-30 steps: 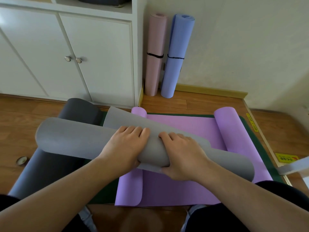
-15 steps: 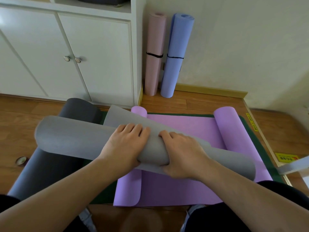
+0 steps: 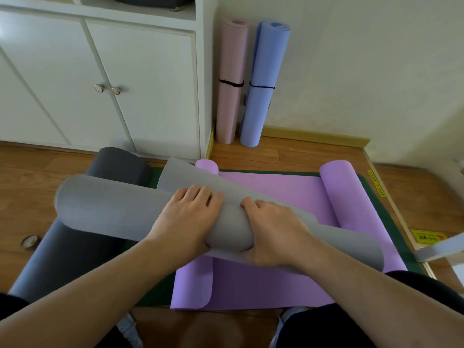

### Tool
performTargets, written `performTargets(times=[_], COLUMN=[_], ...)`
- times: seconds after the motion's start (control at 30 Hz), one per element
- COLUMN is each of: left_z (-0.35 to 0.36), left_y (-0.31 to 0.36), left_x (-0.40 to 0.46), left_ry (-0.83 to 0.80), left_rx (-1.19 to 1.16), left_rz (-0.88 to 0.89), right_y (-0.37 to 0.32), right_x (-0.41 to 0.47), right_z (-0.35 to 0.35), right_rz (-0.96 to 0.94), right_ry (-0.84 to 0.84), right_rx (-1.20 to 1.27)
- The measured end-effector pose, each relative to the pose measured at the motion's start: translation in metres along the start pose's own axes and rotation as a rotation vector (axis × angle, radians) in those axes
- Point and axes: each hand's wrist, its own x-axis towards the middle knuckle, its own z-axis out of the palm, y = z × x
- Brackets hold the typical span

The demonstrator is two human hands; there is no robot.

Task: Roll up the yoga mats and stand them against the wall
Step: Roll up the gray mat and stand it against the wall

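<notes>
A light grey yoga mat [image 3: 110, 207] lies crosswise in front of me, loosely rolled in its middle with its ends flaring out flat. My left hand [image 3: 185, 217] and my right hand [image 3: 273, 229] both press on the rolled middle, fingers curled over the top. Under it lies a purple mat [image 3: 271, 285], spread flat with both side edges curled up. A dark grey mat [image 3: 75, 249] lies at the left, partly rolled. A pink rolled mat [image 3: 231, 79] and a blue rolled mat [image 3: 263, 81], each tied with a black band, stand against the wall.
A dark green mat [image 3: 391, 229] lies beneath the purple one on the wooden floor. A white cabinet [image 3: 140, 84] with two knobs stands at the left. A tape roll [image 3: 29, 241] lies on the floor at the far left. A yellow label [image 3: 428, 238] sits at the right.
Both hands keep their grip on the grey mat's rolled middle. The view has shifted very slightly; nothing else has moved.
</notes>
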Motion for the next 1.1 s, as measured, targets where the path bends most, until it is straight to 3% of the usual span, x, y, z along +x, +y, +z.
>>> performTargets(times=[0.13, 0.3, 0.5, 0.87, 1.1], left_z=[-0.001, -0.009, -0.003, -0.011, -0.011], left_y=[-0.009, -0.014, 0.0, -0.006, 0.006], left_x=[0.004, 0.006, -0.001, 0.004, 0.003], left_ry=[0.049, -0.052, -0.058, -0.08, -0.072], left_rx=[-0.062, -0.134, 0.042, -0.079, 0.071], left_rz=[0.024, 0.06, -0.005, 0.036, 0.007], right_y=[-0.004, -0.006, 0.0, -0.008, 0.002], right_x=[-0.003, -0.004, -0.001, -0.005, -0.002], right_z=[0.002, 0.01, 0.003, 0.01, -0.002], right_rz=[-0.018, -0.026, 0.01, -0.033, -0.007], right_ry=[0.007, 0.039, 0.04, 0.044, 0.021], right_rx=[-0.03, -0.094, -0.024, -0.079, -0.001])
